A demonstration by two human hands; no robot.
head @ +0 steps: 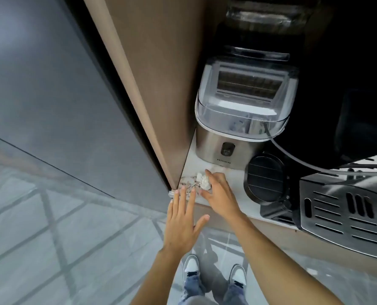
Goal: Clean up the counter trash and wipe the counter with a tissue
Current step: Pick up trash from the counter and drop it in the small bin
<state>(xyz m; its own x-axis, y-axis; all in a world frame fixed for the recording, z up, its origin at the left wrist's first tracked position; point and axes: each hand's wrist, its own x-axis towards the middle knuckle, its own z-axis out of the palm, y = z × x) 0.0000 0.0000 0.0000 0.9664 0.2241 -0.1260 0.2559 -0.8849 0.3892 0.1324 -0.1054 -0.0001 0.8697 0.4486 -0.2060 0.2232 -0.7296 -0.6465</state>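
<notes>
A small pile of brown and white crumbs, the counter trash point(188, 183), lies at the left end of the pale counter point(231, 179), against the wooden side panel. My right hand point(218, 192) presses a crumpled white tissue point(204, 181) onto the counter just right of the crumbs. My left hand point(184, 219) is flat with fingers spread, held at the counter's front edge below the crumbs; a thin pale edge shows under its fingertips, and I cannot tell what it is.
A steel ice maker point(238, 119) with a clear lid stands right behind the crumbs. A round black grooved part point(264, 179) and a slotted metal machine tray point(346, 216) fill the counter to the right. A tall wooden panel point(152, 84) bounds the left.
</notes>
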